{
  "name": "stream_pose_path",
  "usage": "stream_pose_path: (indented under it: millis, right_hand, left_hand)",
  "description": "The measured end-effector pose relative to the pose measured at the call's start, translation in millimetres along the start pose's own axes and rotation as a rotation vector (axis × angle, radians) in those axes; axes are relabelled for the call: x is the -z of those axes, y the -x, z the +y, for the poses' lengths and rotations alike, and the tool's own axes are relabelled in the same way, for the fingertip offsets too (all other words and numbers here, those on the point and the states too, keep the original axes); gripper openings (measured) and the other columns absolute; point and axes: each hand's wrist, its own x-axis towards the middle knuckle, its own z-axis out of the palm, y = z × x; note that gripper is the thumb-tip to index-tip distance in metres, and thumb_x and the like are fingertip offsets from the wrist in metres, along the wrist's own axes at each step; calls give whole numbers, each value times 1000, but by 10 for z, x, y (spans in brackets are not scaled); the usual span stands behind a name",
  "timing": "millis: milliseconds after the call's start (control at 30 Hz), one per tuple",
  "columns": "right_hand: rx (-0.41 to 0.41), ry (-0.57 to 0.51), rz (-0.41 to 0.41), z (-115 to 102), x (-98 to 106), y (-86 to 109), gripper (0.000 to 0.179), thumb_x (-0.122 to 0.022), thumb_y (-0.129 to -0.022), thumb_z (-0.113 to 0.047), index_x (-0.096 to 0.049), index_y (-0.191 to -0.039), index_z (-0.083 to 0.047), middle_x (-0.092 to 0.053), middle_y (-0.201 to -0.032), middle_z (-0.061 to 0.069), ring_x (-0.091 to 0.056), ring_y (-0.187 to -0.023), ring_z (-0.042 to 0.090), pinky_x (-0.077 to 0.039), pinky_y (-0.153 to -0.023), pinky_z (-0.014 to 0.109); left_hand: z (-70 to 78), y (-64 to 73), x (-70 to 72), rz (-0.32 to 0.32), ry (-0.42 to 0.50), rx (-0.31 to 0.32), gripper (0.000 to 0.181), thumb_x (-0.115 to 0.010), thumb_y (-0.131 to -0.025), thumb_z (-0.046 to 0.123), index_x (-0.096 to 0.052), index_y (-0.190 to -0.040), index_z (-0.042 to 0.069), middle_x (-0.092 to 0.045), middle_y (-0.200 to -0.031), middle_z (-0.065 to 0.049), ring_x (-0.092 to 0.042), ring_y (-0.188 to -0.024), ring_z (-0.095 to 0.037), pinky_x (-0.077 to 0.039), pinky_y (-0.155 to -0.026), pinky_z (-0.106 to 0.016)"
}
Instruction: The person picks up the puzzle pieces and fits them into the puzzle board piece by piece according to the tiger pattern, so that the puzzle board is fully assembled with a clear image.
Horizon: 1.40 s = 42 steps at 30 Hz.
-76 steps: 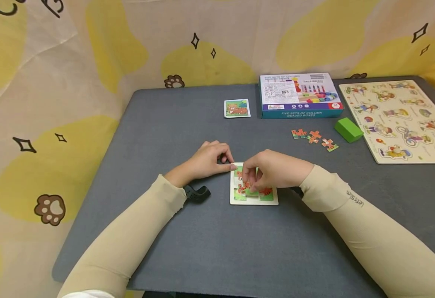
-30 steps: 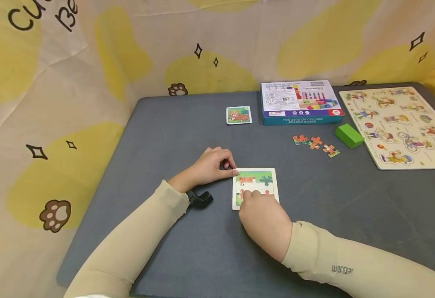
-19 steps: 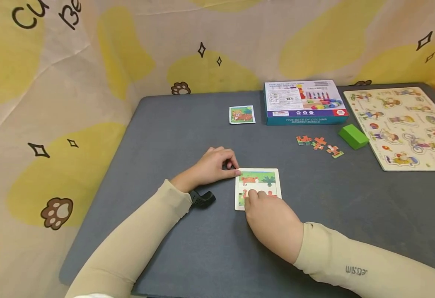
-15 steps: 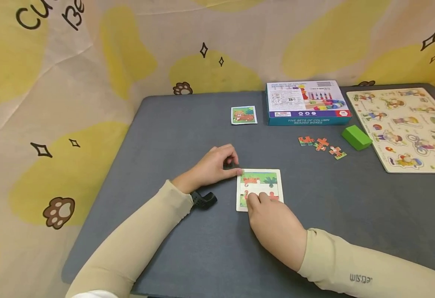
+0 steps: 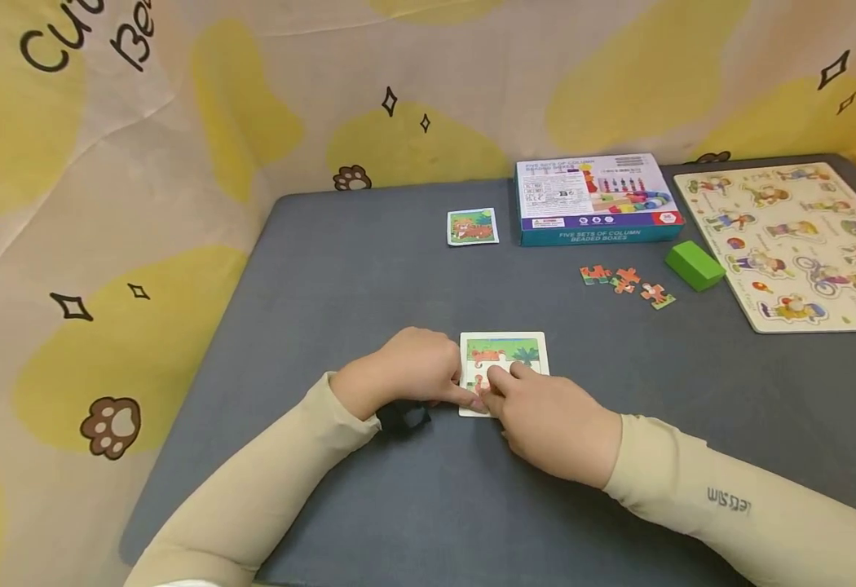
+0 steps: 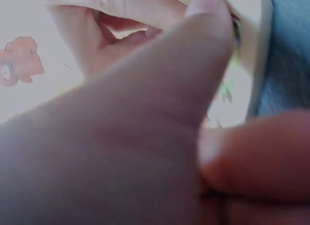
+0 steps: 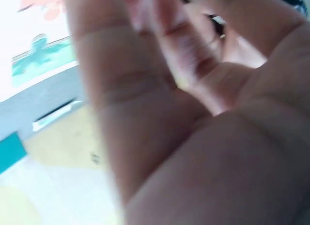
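A small square puzzle board (image 5: pixel 501 335) with a pale rim lies on the table, tiger-and-greenery pieces (image 5: pixel 483 355) along its top and some at its bottom; a pale band separates them. My left hand (image 5: pixel 415 368) is at its lower-left edge, thumb (image 6: pixel 208 41) reaching onto the board and the other fingers bent beside it. My right hand (image 5: pixel 556 424) comes over the lower right, covering part of the picture, fingertips on the lower-left pieces by the left thumb. Whatever lies under those tips is hidden. In the right wrist view the index finger (image 7: pixel 104 55) looks stretched out.
Several loose orange-green puzzle pieces (image 5: pixel 623 279) lie beyond on the right, beside a green block (image 5: pixel 695 265). Behind stand a bead-toy box (image 5: pixel 597 200) and a small tiger card (image 5: pixel 472 227). A large wooden picture board (image 5: pixel 824 244) is at the far right.
Since half a second ago my left hand has slid from the board's upper-left corner down to its lower left, thumb meeting the right fingertips. Earlier, my right hand swung round to the board's lower side.
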Motion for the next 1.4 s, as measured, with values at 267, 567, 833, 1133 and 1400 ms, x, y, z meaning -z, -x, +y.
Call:
stream_pose_path:
  millis: [267,567,833,1133,1400]
  right_hand:
    - [125,14,56,166,-41,65,37,-79,-83,-3,-77,-118,-13,-58,-96,3,-55,-85,23,-51,-75,36]
    - [98,-132,123,294,-132,-22,31,-82,-88,-5,-81,-115,-19,-56,-89,-3,-57,-79,16,-52,-67,29]
    - [66,-346,138,423,-164,-69,23,-86,-85,-3,-85,-102,-19,-63,-92,-7,-60,-78,9,-51,-67,27]
    - [159,-171,189,350,-154,-72,15,-87,-85,-6,-82,-96,-16,-65,-96,-2,-63,-87,17,-55,-71,28]
    - [127,-299,162,366,-191,-80,23,-84,-85,2,-82,-106,-8,-68,-106,1,-67,-100,20,-56,-85,33]
  left_hand:
    - [-35,-8,30,-38,86,9,62,-77,-85,67,-53,-47,24,-45,-42,15,-44,-44,-8,-27,-45,-27]
    - [-224,-39,56,-66,231,-38,56,-80,-89,54,-54,-51,22,-50,-44,12,-50,-45,-7,-29,-47,-26]
    - [-202,-47,63,-92,297,-2,54,-80,-90,52,-54,-52,23,-52,-45,12,-53,-45,-7,-31,-48,-26]
    - [-220,-28,71,-99,292,-17,53,-78,-92,52,-58,-53,22,-53,-46,12,-55,-46,-9,-33,-48,-27]
    - [-405,-70,19,-132,449,-156,45,-71,-100,42,-65,-62,21,-60,-54,9,-59,-51,-11,-41,-53,-26]
